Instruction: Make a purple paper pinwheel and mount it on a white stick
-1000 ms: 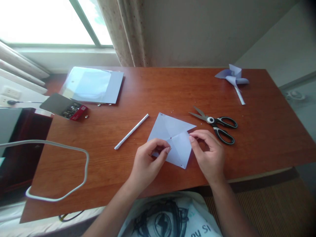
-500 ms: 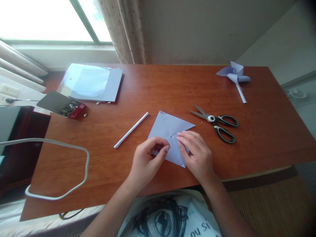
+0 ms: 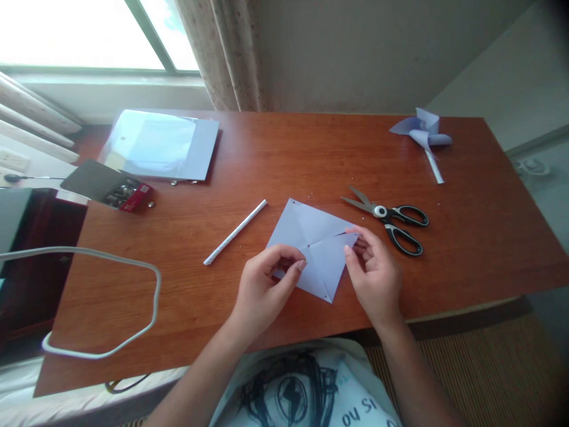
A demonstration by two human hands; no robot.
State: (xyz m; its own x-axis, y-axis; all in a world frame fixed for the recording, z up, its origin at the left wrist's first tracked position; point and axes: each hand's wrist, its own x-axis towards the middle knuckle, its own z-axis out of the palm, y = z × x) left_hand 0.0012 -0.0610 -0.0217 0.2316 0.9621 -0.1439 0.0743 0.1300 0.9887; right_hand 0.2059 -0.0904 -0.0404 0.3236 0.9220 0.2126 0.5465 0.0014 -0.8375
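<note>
1. The head camera you wear looks forward and down over the table (image 3: 284, 154) from its near side.
2. It sits close above and behind your left hand (image 3: 262, 281) and right hand (image 3: 377, 274), both near mid-view.
3. You see from your printed top (image 3: 293, 394), nearest, to the window (image 3: 80, 35), far left.

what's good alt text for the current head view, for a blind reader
A person's right hand holds a corner of a creased, slit paper square on a wooden table, the left hand pinched over it. Around lie a white paper stick, open scissors, a paper pinwheel and an open box of small shiny pieces.
</note>
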